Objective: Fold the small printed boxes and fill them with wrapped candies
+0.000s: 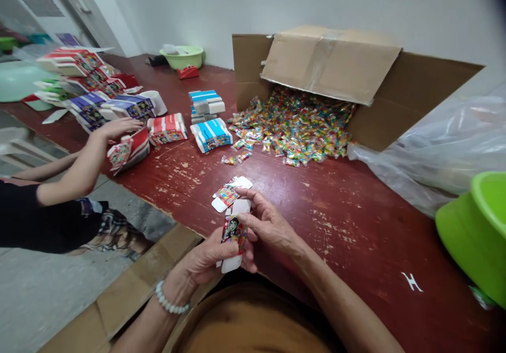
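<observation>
A small printed carton (232,229) with a red patterned front and white end flaps is in both my hands, over the table's near edge. My left hand (207,255) is closed around its lower part, thumb across the front. Near its upper flap, my right hand (272,226) pinches the carton between thumb and fingers. Just beyond lie a few more small flattened cartons (226,196), partly hidden by my right fingers. Wrapped candies (304,126) spill in a heap from a tipped cardboard box (332,66) farther back.
Bundles of blue cartons (212,134) and red cartons (168,128) stand at centre left. At the left, another person's hand (122,126) rests on a red bundle. A green tub (470,232) and clear plastic bags (443,147) are at the right; a pale green basin (184,58) stands behind.
</observation>
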Motion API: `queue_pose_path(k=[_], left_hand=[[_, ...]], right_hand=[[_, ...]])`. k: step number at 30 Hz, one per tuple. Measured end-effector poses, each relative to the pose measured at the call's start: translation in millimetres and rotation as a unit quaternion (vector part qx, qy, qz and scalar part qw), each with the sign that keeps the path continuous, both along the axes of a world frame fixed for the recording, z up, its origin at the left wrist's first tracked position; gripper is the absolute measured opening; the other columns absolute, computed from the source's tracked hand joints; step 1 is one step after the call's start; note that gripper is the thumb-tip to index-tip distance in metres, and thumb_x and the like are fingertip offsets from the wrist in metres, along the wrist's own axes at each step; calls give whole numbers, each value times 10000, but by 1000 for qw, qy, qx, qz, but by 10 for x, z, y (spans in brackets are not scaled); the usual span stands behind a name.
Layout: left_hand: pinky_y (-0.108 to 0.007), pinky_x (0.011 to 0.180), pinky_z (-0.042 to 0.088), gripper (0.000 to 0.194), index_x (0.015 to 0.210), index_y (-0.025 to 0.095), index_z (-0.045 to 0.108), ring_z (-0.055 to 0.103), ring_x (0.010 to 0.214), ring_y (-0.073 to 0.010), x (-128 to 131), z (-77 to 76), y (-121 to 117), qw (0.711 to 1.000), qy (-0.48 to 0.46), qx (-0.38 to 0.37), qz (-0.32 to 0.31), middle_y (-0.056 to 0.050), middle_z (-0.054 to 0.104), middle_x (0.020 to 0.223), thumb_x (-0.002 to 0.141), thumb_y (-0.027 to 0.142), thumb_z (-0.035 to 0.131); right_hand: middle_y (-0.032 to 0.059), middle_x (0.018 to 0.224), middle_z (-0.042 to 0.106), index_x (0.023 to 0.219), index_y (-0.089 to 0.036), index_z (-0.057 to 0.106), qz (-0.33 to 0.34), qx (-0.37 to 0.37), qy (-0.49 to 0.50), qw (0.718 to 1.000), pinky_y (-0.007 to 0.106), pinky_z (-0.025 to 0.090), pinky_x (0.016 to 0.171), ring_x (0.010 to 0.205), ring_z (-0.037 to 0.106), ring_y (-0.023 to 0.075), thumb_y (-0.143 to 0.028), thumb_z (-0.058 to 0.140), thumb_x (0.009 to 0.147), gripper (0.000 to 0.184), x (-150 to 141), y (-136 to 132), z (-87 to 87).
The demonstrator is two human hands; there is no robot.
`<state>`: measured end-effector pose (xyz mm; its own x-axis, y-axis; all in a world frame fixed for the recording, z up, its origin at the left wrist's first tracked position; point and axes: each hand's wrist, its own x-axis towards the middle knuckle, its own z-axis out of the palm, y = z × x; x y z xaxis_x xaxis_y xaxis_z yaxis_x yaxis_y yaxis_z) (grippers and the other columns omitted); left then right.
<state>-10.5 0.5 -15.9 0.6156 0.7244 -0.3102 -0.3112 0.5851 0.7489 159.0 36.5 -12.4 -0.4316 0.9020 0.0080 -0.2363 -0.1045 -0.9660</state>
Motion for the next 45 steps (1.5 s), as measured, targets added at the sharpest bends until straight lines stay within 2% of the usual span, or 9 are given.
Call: queue_pose_path(k=[8,13,17,22,27,30,35,40,45], left_hand=[[-276,599,533,397,874,133,708,652,580,-167,59,21,22,977,151,64,139,-39,707,658,658,431,857],[-250,575,519,398,805,122,692,652,571,-159,148,16,34,964,181,50,188,-42,711,649,657,458,847],[-268,691,557,492,1043,161,643,706,783,-194,124,28,41,947,197,95,238,-55,755,917,667,404,847],[-270,662,581,706,1266,261,425,703,698,-150,145,43,-69,899,225,149,345,-2,715,942,683,314,819],[-238,627,557,506,1108,217,555,672,687,-142,167,44,-147,921,211,118,306,-10,703,886,688,337,810],[-236,598,529,377,943,191,614,639,652,-143,110,25,-132,935,213,98,267,-4,690,785,700,409,803],[-222,621,497,254,871,188,666,622,670,-144,23,-67,-81,915,281,167,237,9,677,753,804,427,719],[-269,648,552,559,1188,268,490,691,706,-172,70,-21,-83,943,173,87,270,12,707,855,746,430,793],[-260,530,530,589,1251,173,516,679,560,-179,121,60,-114,983,101,-45,146,-55,704,746,857,600,609]], right_hand=[[44,1111,640,1356,-254,491,-33,14,-12,999,243,520,718,855,626,133,-256,749,760,649,-33,-71,75],[-11,722,646,1020,-182,655,-42,-68,-30,996,211,399,420,447,484,77,-360,685,808,278,-126,-34,2],[-13,759,678,1054,-197,599,-152,-36,-50,986,233,501,590,654,625,131,-255,736,712,373,-116,26,-3],[3,826,704,1014,-217,577,-158,-14,-54,986,267,515,659,737,663,159,-268,724,744,312,-127,-36,-35],[8,809,694,871,-193,677,-176,-16,-34,984,269,482,691,716,616,146,-358,713,790,188,-122,-157,-211],[2,730,671,769,-169,685,-129,-39,-68,989,260,449,667,665,571,131,-392,714,790,226,-27,-138,-234],[-29,689,655,802,-176,655,-64,-85,-46,993,236,439,621,600,557,107,-310,799,665,240,49,-30,-181],[-8,694,661,760,-180,682,-65,20,-100,993,242,452,609,618,565,117,-266,728,751,99,37,-48,-167],[28,822,720,871,-210,733,-66,125,-151,978,283,495,682,729,640,157,-295,669,848,109,97,-83,-114]])
